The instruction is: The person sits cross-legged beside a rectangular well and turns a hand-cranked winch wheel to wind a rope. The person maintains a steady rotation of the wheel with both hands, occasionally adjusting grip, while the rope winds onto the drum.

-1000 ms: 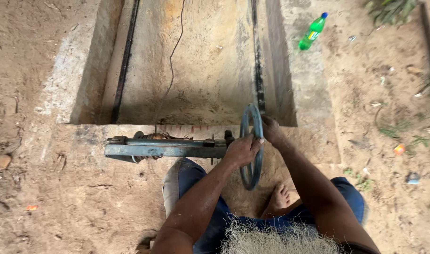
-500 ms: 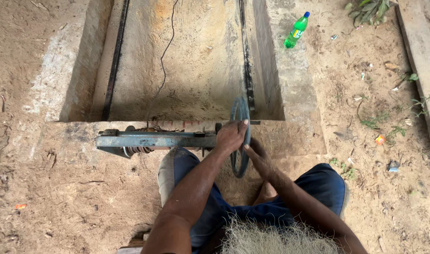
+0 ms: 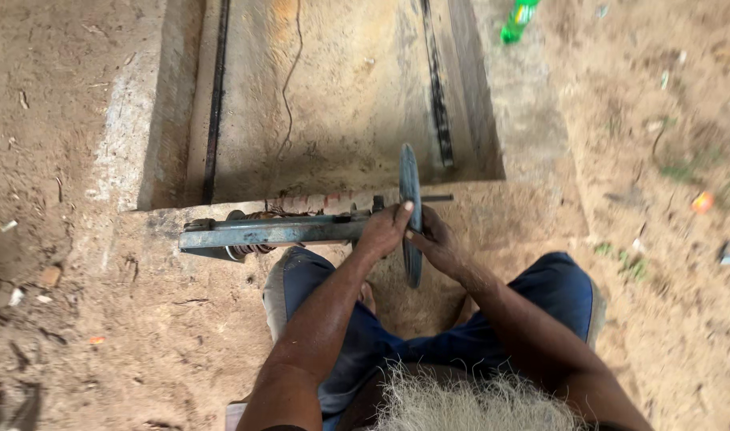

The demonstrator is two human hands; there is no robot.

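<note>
Steel wheel (image 3: 410, 187), dark and seen edge-on, stands upright at the end of a grey metal bar (image 3: 261, 233) lying across the concrete pit's edge (image 3: 492, 199). We grip its rim with both: left hand (image 3: 383, 231) closed on one side, right hand (image 3: 433, 239) closed on the other.

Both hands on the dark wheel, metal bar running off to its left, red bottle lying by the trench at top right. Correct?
One error: the bottle is green, not red, as the head view shows. The rest stands: both the left hand and right hand grip the dark wheel, and the metal bar runs off to its left.
</note>
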